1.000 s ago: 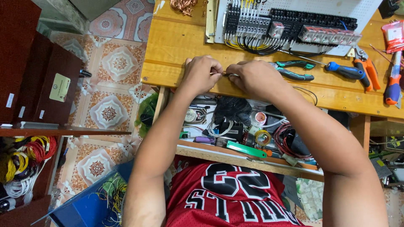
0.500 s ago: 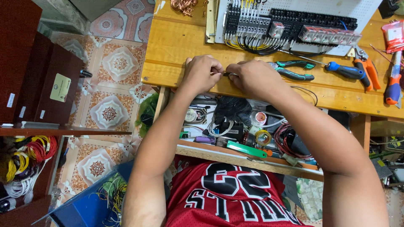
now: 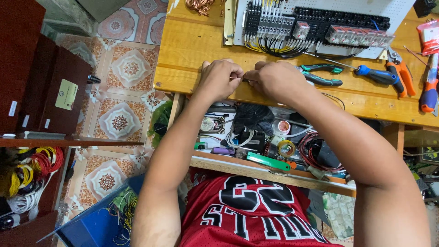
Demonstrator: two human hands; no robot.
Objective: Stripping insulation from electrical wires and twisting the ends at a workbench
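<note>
Head view: both hands meet at the bench (image 3: 192,50) front edge. The left hand (image 3: 219,78) and right hand (image 3: 274,80) each pinch shut on a thin wire (image 3: 243,79) stretched between their fingertips. Pliers (image 3: 322,75) lie at 3 o'clock, the open drawer (image 3: 274,170) at 6. The wire could probably slip and drop into the cluttered drawer if a pinch loosens.

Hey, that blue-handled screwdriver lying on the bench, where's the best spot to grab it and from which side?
Grip the blue-handled screwdriver by its thick blue handle, coming down from above. It lies flat on the wooden bench, thin shaft pointing toward the wiring panel; orange cutters crowd its far end.
</note>
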